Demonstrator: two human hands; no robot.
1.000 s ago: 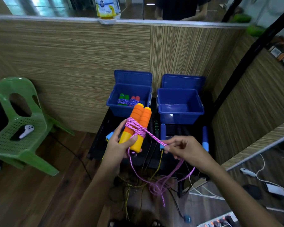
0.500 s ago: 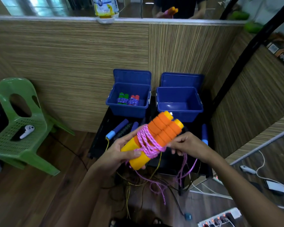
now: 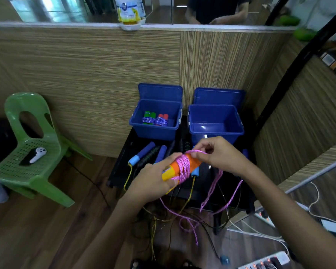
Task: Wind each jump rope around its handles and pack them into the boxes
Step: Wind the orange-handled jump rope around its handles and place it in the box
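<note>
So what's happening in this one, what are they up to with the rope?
A person is winding a pink rope around a pair of orange handles. The left hand grips the handles while the right hand pinches a loop of rope over them. A good length of rope hangs loose below. The left blue box holds two wound ropes; the right blue box looks empty. More unwound ropes lie on the black table.

The place looked like an office. Wood-grain partition walls (image 3: 85,78) with glass (image 3: 52,8) above enclosed a corner, a green plastic chair (image 3: 30,152) stood on wooden flooring (image 3: 37,230), and power strips (image 3: 268,262) with cables lay nearby.
</note>
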